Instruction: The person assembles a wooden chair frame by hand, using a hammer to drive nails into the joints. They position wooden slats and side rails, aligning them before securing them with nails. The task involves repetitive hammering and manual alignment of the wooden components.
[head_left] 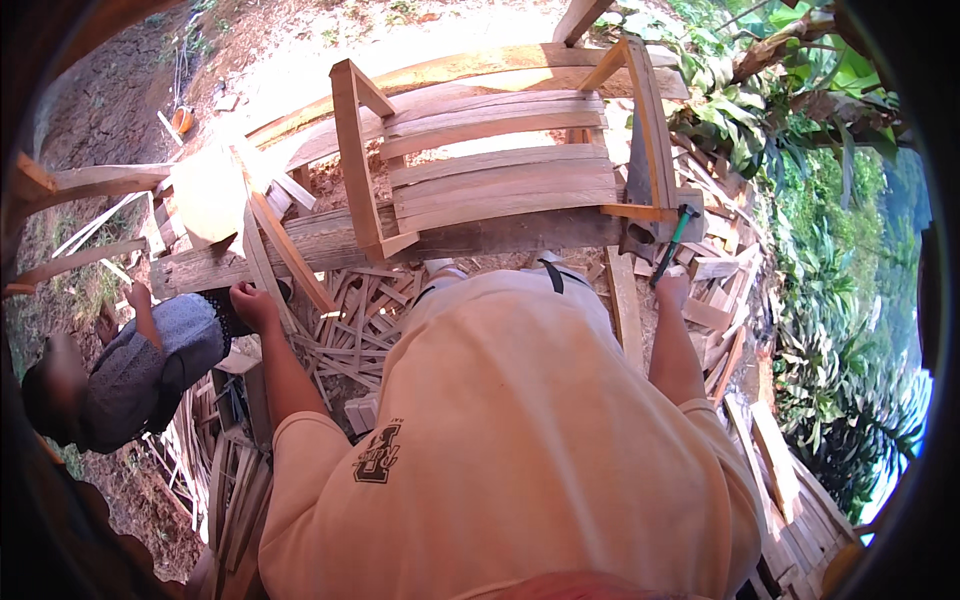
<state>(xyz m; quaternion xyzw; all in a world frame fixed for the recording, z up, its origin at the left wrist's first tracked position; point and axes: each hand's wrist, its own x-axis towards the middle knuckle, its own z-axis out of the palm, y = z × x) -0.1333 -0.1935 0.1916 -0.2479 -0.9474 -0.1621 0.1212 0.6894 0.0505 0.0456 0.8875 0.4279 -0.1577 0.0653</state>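
My right hand point(673, 289) is wrapped round the dark lower end of a hammer point(676, 236) with a green and black handle. Its head points away from me, beside the right leg of a slatted wooden frame point(500, 180) like a chair or bench. That frame rests in front of me on a thick, weathered beam point(460, 236). My left hand point(256, 307) is off to the left, near some slanting wooden strips point(290, 250). Its fingers are curled closed, and whatever they may hold is too small to make out.
A person point(150, 365) in grey is close on my left. Piles of offcuts point(355, 320) cover the ground below the beam, and more planks point(770, 470) lie at the right. Leafy plants point(830, 350) border the right side. An orange object point(182, 120) lies at the far left.
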